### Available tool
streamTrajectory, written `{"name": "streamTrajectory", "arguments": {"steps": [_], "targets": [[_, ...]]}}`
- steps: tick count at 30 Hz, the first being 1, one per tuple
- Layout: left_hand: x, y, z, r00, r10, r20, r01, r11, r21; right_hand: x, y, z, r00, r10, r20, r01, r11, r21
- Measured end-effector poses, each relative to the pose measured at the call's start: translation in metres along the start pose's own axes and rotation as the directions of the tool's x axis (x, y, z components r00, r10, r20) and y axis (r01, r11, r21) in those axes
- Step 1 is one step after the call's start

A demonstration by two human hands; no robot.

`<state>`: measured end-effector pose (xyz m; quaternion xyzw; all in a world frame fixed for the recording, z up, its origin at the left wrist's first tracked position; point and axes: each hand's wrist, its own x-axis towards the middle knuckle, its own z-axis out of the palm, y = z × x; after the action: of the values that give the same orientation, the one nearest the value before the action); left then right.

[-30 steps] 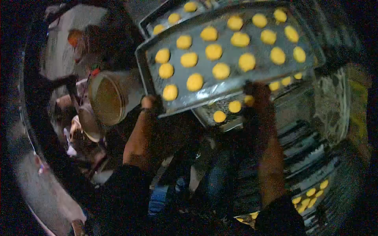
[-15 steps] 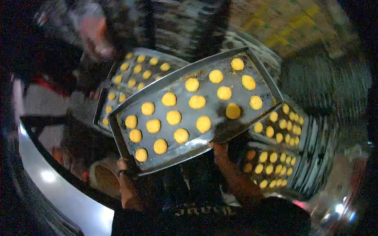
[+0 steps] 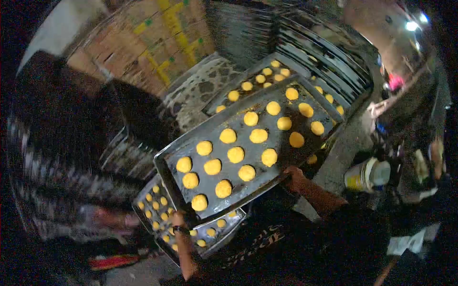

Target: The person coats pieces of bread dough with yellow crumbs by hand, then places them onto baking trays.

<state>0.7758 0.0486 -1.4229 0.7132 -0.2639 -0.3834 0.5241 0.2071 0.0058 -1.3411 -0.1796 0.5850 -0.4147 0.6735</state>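
Note:
A large dark metal baking tray [image 3: 281, 174] is held in front of me, tilted in view, with rows of round yellow dough balls [image 3: 235, 154] on it. At its near left corner my left hand [image 3: 179, 220] is closed on the rim, a dark band on the wrist. My right hand [image 3: 295, 178] grips the near long edge towards the right, partly in shadow. The fingers under the tray are hidden. Beyond the far edge lies another tray of dough balls [image 3: 246, 86], partly covered by mine. Below my left hand is a further tray with dough balls [image 3: 155, 205].
Dark stacked trays [image 3: 324, 55] stand at the upper right. Cardboard boxes [image 3: 136, 45] with yellow tape are at the upper left, near a patterned surface [image 3: 195, 90]. A whitish bucket [image 3: 360, 175] stands on the right. The lower left is blurred.
My view has turned right, so the boxes and stacked trays have shifted left and up across it. Both hands keep hold of the baking tray, which swings along with me.

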Motion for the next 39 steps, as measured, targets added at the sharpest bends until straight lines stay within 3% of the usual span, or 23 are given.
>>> {"name": "streamTrajectory", "arguments": {"steps": [2, 3, 5, 6, 7, 8, 10, 11, 12, 14, 15, 16, 18, 21, 24, 30, 35, 39], "targets": [[0.053, 0.035, 0.016, 0.997, 0.009, 0.079, -0.009, 1.000, -0.004, 0.002, 0.017, 0.004, 0.992, -0.121, 0.029, 0.122, 0.992, -0.014], [0.077, 0.048, 0.027, 0.988, -0.004, 0.153, -0.017, 0.991, 0.135, -0.002, 0.038, 0.002, 0.945, -0.323, 0.050, 0.326, 0.942, -0.079], [0.121, 0.072, 0.058, 0.957, -0.057, 0.283, -0.064, 0.915, 0.399, -0.020, 0.069, 0.001, 0.662, -0.743, 0.100, 0.724, 0.598, -0.345], [0.145, 0.096, 0.063, 0.935, -0.115, 0.334, -0.096, 0.828, 0.553, -0.045, 0.078, 0.024, 0.668, -0.744, -0.004, 0.699, 0.629, -0.341], [0.156, 0.108, 0.085, 0.912, -0.176, 0.370, -0.122, 0.745, 0.656, -0.042, 0.074, 0.015, 0.796, -0.605, -0.026, 0.605, 0.794, 0.059], [0.163, 0.123, 0.108, 0.888, -0.111, 0.447, -0.122, 0.879, 0.461, -0.035, 0.077, -0.004, 0.892, -0.451, 0.027, 0.393, 0.804, 0.447], [0.174, 0.153, 0.163, 0.839, 0.062, 0.541, -0.079, 0.997, 0.008, -0.029, 0.075, -0.009, 0.946, -0.325, 0.002, 0.214, 0.628, 0.748], [0.174, 0.163, 0.184, 0.818, 0.160, 0.553, -0.040, 0.974, -0.224, -0.027, 0.071, 0.001, 0.933, -0.332, -0.139, 0.323, 0.600, 0.732], [0.159, 0.184, 0.194, 0.817, 0.234, 0.528, -0.116, 0.962, -0.247, -0.024, 0.066, 0.006, 0.901, -0.333, -0.278, 0.428, 0.573, 0.700], [0.099, 0.242, 0.198, 0.796, 0.377, 0.473, -0.265, 0.920, -0.288, -0.014, 0.047, 0.003, 0.914, -0.287, -0.285, 0.401, 0.542, 0.739], [0.085, 0.243, 0.197, 0.770, 0.449, 0.454, -0.360, 0.892, -0.271, -0.007, 0.035, 0.002, 0.922, -0.264, -0.284, 0.384, 0.526, 0.759], [0.073, 0.241, 0.192, 0.736, 0.517, 0.437, -0.452, 0.856, -0.252, -0.002, 0.021, 0.008, 0.878, -0.357, -0.319, 0.468, 0.498, 0.730], [0.035, 0.238, 0.164, 0.780, 0.469, 0.415, -0.441, 0.882, -0.168, 0.005, -0.005, 0.027, 0.764, -0.523, -0.377, 0.616, 0.419, 0.667], [0.008, 0.182, 0.094, 0.799, 0.344, 0.493, -0.363, 0.930, -0.062, 0.015, -0.029, 0.032, 0.756, -0.423, -0.500, 0.653, 0.437, 0.618], [-0.049, 0.116, 0.019, 0.901, 0.074, 0.427, -0.157, 0.974, 0.162, 0.026, -0.048, 0.032, 0.735, -0.370, -0.569, 0.676, 0.470, 0.567], [-0.156, 0.006, -0.104, 0.900, -0.354, 0.255, 0.163, 0.816, 0.555, 0.032, -0.054, 0.029, 0.697, -0.277, -0.662, 0.677, 0.560, 0.478], [-0.234, -0.028, -0.151, 0.852, -0.500, 0.155, 0.274, 0.677, 0.683, 0.032, -0.052, 0.014, 0.663, -0.233, -0.712, 0.655, 0.641, 0.401], [-0.303, -0.043, -0.163, 0.849, -0.517, 0.109, 0.294, 0.633, 0.716, 0.038, -0.060, -0.006, 0.656, -0.243, -0.715, 0.613, 0.724, 0.316]]}}
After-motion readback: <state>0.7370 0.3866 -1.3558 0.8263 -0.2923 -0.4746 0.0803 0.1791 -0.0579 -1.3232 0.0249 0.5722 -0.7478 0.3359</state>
